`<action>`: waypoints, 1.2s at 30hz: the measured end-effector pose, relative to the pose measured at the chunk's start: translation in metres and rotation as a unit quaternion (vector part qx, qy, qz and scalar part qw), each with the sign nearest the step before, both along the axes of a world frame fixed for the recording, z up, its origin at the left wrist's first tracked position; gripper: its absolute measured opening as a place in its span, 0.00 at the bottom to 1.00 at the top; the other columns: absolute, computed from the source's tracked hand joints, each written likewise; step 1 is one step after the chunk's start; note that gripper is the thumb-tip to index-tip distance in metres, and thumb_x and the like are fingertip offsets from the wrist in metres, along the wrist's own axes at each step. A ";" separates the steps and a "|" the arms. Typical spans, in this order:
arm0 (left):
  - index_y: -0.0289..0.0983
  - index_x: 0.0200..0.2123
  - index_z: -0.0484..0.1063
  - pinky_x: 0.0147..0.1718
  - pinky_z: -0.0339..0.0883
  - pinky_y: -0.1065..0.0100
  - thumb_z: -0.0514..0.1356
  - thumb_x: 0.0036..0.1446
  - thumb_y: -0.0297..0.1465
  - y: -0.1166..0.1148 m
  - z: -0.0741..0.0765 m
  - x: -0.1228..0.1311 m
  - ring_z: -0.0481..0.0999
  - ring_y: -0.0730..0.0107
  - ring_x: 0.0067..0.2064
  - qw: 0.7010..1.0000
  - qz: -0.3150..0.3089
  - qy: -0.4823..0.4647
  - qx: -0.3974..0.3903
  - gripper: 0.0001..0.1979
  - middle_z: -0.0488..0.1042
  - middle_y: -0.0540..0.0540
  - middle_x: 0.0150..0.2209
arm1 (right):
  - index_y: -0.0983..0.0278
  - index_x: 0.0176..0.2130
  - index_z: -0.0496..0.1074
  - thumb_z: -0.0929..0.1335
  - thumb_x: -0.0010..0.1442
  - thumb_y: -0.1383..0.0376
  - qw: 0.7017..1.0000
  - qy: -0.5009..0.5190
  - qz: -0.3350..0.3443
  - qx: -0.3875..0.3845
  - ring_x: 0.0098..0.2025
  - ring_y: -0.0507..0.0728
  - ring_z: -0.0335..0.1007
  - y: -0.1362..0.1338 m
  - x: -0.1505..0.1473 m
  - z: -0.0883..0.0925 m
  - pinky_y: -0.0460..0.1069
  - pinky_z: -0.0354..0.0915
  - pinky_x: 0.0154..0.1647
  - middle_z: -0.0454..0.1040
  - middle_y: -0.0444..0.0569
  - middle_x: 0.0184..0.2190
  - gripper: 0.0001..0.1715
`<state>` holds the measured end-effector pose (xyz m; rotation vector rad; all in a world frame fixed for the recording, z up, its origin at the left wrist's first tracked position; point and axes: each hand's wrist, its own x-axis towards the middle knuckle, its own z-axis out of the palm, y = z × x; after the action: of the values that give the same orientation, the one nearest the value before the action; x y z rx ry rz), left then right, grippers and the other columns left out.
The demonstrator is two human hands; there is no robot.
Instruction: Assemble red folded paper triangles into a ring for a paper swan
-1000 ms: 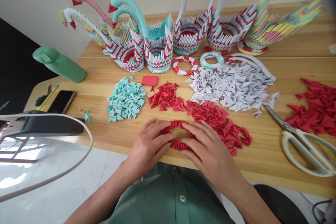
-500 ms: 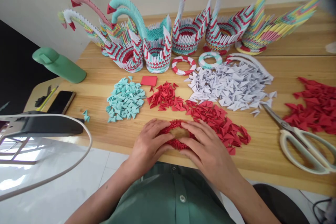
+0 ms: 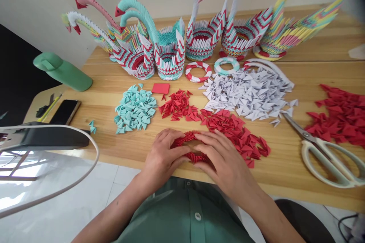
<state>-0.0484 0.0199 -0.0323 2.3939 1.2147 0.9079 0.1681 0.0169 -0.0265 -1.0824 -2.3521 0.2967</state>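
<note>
A red ring of folded paper pieces (image 3: 190,136) lies at the front of the table, close to my body. My left hand (image 3: 164,152) is closed round its left side, fingers over the far edge and thumb across the middle. On the opposite side my right hand (image 3: 225,155) grips the ring, its fingers reaching over into the opening. Both hands hide the ring's left and right sides. Just beyond it lie loose red folded paper pieces (image 3: 228,123), with turquoise pieces (image 3: 135,108) to the left and a white heap (image 3: 251,93) behind.
Several paper swans (image 3: 171,53) stand along the back. A red-white ring (image 3: 199,64) and a turquoise-white ring (image 3: 227,59) lie before them. Scissors (image 3: 310,140) and more red pieces (image 3: 339,115) are right; a green bottle (image 3: 64,72), phone (image 3: 65,112) and white cable (image 3: 95,155) are left.
The fingers have shifted slightly on the red ring, the left thumb reaching a little further across its opening. The whole view has moved a little; the other things stay in place.
</note>
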 end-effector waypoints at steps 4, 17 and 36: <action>0.39 0.39 0.79 0.52 0.66 0.54 0.62 0.63 0.30 0.000 0.001 0.000 0.70 0.56 0.52 1.000 -0.002 -0.010 -0.006 0.05 0.72 0.41 0.49 | 0.64 0.48 0.71 0.67 0.67 0.62 1.000 -0.003 -0.002 -0.002 0.60 0.64 0.68 0.001 0.001 0.002 0.66 0.63 0.64 0.75 0.56 0.54 0.11; 0.39 0.39 0.78 0.53 0.64 0.53 0.63 0.63 0.29 -0.002 0.000 -0.001 0.69 0.56 0.52 0.999 -0.006 -0.029 -0.020 0.04 0.72 0.42 0.49 | 0.65 0.50 0.70 0.67 0.68 0.62 1.000 0.008 -0.008 0.023 0.60 0.64 0.69 -0.001 0.011 0.009 0.67 0.60 0.65 0.74 0.59 0.56 0.13; 0.40 0.42 0.77 0.50 0.66 0.51 0.59 0.66 0.31 -0.001 -0.016 -0.007 0.69 0.53 0.53 1.000 -0.020 -0.005 0.004 0.06 0.70 0.41 0.51 | 0.62 0.45 0.72 0.68 0.67 0.64 0.967 -0.018 -0.252 -0.019 0.41 0.58 0.73 -0.058 0.088 0.003 0.53 0.69 0.42 0.77 0.49 0.38 0.06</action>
<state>-0.0554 0.0191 -0.0488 2.4082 1.1571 0.9138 0.2562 -0.0415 -0.0231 -1.6624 -2.0142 0.1309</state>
